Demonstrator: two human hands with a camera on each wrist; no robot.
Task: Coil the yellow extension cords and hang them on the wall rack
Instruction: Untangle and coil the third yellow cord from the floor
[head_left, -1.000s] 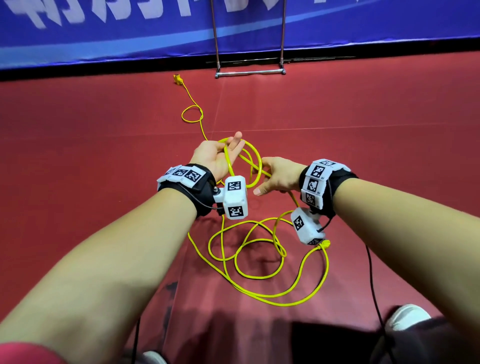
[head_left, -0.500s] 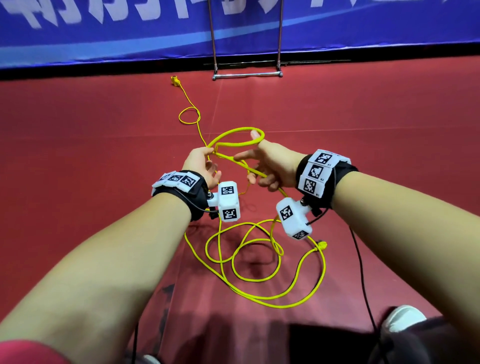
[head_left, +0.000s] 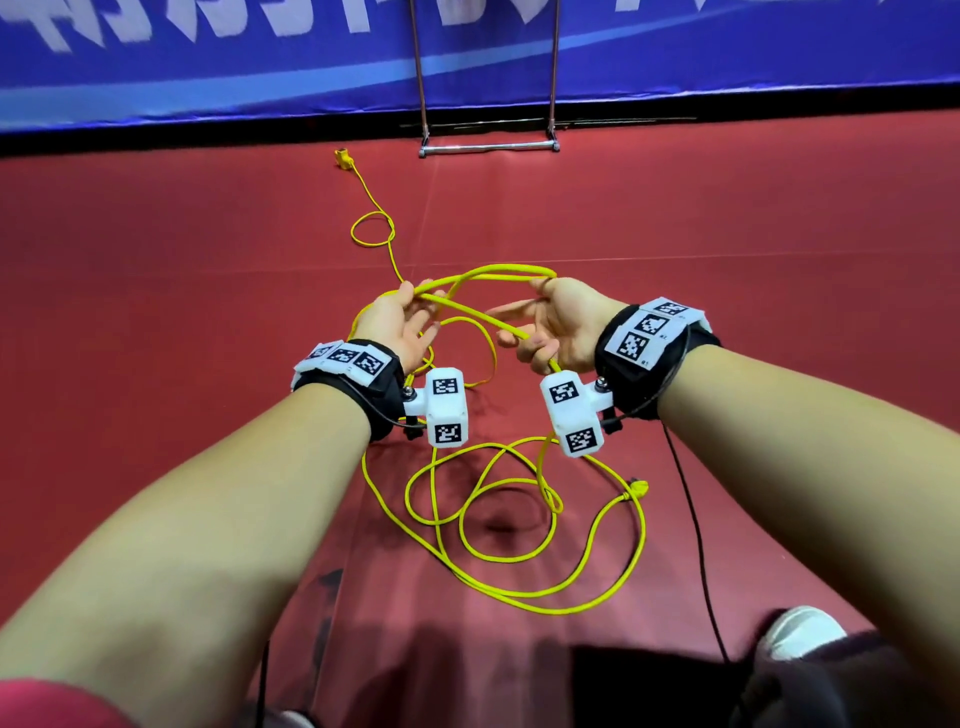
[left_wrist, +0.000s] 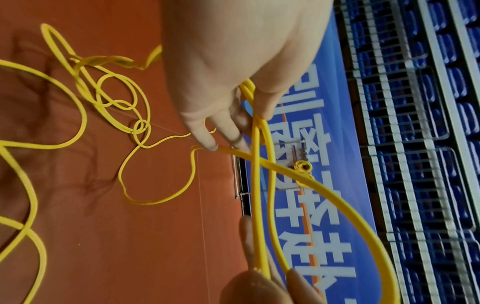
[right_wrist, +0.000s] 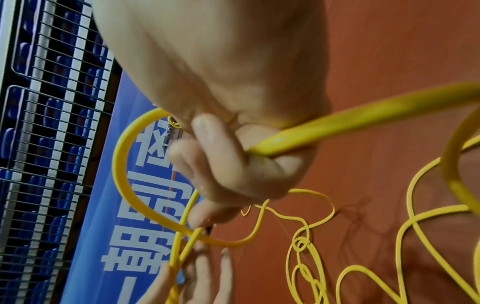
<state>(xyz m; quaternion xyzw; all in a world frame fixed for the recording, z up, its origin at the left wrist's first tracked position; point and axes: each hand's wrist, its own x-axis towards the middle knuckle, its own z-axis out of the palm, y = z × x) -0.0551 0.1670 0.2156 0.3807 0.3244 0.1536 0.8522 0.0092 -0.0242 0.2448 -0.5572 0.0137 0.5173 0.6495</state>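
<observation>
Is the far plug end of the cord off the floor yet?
No, the far plug lies on the red floor near the metal stand.

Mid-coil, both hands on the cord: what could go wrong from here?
1. The slack on the floor lies in crossed loops; pulling more in may knot it.
2. The left hand holds its loops only with fingertips; they may slip off.
3. The strand crossing the loop between the hands may leave a twisted coil.

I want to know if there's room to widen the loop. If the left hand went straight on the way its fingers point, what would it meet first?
Probably the right hand: the left hand points across at it, only the yellow cord stretched between them. Depth is uncertain.
</observation>
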